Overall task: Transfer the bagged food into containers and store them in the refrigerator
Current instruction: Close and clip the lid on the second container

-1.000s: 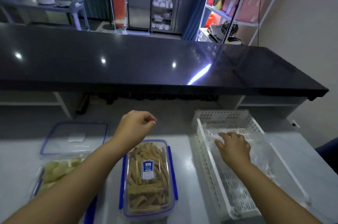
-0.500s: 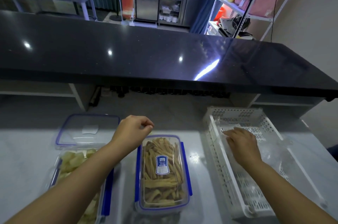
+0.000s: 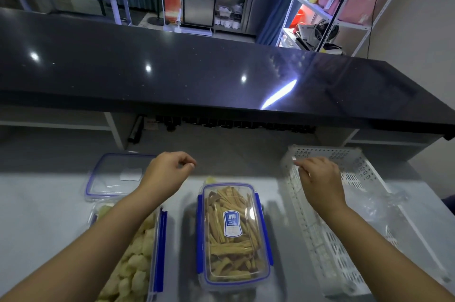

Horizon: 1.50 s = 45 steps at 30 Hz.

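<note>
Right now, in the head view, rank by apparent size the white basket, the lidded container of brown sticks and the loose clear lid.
1. white basket
2. lidded container
3. loose clear lid, though it lies farther off, partly behind the left arm, so unsure.

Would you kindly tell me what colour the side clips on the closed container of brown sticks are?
Blue clips, seen best in the head view.

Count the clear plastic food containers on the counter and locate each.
2. One lidded, blue-clipped clear container of tan sticks stands at centre; one open clear container of pale chunks lies left of it, partly hidden under the left forearm.
</note>
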Available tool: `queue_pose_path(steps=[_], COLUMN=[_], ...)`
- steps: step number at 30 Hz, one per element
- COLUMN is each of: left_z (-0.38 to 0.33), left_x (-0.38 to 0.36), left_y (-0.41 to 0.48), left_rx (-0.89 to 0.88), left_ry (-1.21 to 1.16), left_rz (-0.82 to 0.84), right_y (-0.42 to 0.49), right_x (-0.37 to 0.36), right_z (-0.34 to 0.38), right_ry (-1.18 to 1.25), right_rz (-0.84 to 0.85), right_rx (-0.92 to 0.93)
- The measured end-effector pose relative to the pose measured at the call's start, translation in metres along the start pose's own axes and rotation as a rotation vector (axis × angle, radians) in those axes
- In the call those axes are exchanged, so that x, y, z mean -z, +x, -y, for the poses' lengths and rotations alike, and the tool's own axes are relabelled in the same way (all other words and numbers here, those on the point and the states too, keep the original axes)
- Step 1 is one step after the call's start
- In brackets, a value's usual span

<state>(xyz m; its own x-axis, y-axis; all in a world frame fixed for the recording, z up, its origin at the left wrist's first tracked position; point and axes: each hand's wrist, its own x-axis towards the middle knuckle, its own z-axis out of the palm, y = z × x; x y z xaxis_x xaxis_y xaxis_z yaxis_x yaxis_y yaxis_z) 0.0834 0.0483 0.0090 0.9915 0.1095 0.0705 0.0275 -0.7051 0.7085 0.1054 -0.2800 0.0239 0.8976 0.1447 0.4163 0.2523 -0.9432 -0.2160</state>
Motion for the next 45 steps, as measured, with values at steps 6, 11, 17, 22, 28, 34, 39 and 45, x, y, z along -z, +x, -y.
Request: queue_pose_path(steps=[6,11,17,22,28,34,39,45], left_z=[0.018,0.04,0.081,0.112,0.136,0.153,0.162,0.177], left_x=[0.014,0.028,0.051,0.068,0.084,0.098,0.098,0.098], left_y=[0.001,-0.003,-0.013,-0.02,-0.028,-0.039,-0.045,-0.049], left_rx=[0.043,0.097,0.146,0.16,0.184,0.193,0.214,0.257], left_ry=[-0.011,-0.024,-0.021,-0.043,-0.043,-0.052,-0.039,0.002], left_rz=[-0.014,0.009,0.003,-0.028,-0.015,-0.019,-0.035,-0.042], right_y=[0.007,0.026,0.056,0.064,0.063,0.03,-0.013,-0.026], right_x=[-0.02,-0.068,-0.114,-0.129,-0.126,-0.099,-0.093,-0.104], right_z=[0.064,0.118,0.153,0.168,0.177,0.22,0.27,0.285], right_ry=[0.112,0.192,0.15,-0.008,-0.044,0.302,0.46,0.429], right_rz=[0.037,0.368,0.727,0.832,0.761,0.452,0.517,0.527], right_rx=[0.183,0.101,-0.136,-0.182,-0.213,-0.073,0.116,0.154])
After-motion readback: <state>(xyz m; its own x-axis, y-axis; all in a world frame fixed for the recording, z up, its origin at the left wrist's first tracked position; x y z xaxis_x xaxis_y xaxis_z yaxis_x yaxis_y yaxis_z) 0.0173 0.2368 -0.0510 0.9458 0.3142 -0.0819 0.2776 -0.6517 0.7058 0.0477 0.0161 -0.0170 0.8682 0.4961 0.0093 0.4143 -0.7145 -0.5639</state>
